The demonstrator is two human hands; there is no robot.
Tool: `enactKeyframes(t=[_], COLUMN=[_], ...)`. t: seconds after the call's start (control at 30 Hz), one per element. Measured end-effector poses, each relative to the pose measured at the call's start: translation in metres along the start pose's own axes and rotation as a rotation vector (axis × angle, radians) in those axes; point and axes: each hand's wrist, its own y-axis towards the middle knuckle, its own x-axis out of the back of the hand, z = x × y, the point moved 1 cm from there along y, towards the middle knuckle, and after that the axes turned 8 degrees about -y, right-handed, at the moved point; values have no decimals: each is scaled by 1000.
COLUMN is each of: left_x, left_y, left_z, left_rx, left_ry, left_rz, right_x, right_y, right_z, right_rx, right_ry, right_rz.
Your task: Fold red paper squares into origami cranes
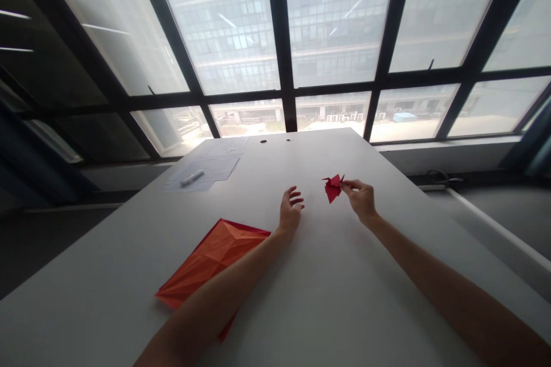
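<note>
Between the fingertips of my right hand (pixel 361 199) is a small red origami crane (pixel 333 187), gripped at its right end. Its thin beak points left and one wing hangs down toward the table. My left hand (pixel 291 209) is held a little to the left of the crane, apart from it, with fingers loosely spread and nothing in them. Beneath my left forearm lies creased orange paper (pixel 215 249) with red edges showing under it. The forearm hides part of this paper.
The white table (pixel 301 298) runs away toward large windows (pixel 327 17). At its far left lie several sheets of paper (pixel 221 166) with a white marker-like stick (pixel 192 178) on top. A dark round hole (pixel 263 141) is near the far edge.
</note>
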Motion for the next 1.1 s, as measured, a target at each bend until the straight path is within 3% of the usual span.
enactKeyframes(t=[0.17, 0.37, 0.57, 0.77, 1.1], left_x=[-2, -3, -2, -2, -1], left_y=[0, 0, 1, 0, -1], left_z=[0, 0, 5, 5, 3], left_rx=[31, 43, 55, 75, 88], left_ry=[-41, -64, -76, -73, -69], left_rz=[-54, -73, -86, -97, -110], right_x=[-4, -46, -80, -70, -57], right_y=[34, 82, 97, 102, 117], right_z=[-12, -39, -52, -51, -35], right_rx=[20, -48, -54, 10, 58], right_ry=[-61, 18, 69, 25, -260], right_rz=[13, 140, 385, 607, 596])
